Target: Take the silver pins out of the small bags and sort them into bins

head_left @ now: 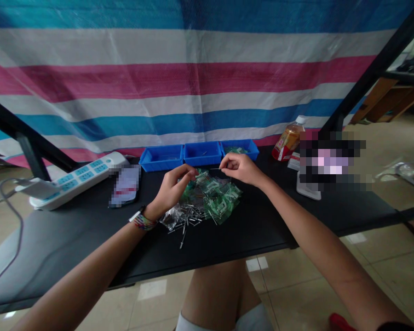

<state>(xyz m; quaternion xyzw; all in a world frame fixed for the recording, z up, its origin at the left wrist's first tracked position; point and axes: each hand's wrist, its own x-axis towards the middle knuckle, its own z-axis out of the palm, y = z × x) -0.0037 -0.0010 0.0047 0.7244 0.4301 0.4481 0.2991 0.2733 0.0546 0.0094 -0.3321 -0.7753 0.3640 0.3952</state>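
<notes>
My right hand (243,168) pinches a thin metal pin (214,168) between thumb and forefinger, above the far side of a pile. Curled fingers of my left hand (175,186) come together at the pile's left side; whatever lies between them is too small to make out. Between and below both hands lie green plastic bags (224,202) with small pieces inside. Nearer to me, several loose silvery pins (193,214) are scattered beside a clear plastic bag (172,216). One pin (183,239) lies apart, toward the table's front edge.
Three blue trays stand behind the pile: left (161,164), middle (203,160) and right (251,149), the right one holding green bags. A phone (124,186) and power strip (79,179) lie left on the black table (227,243). A drink bottle (288,140) stands right.
</notes>
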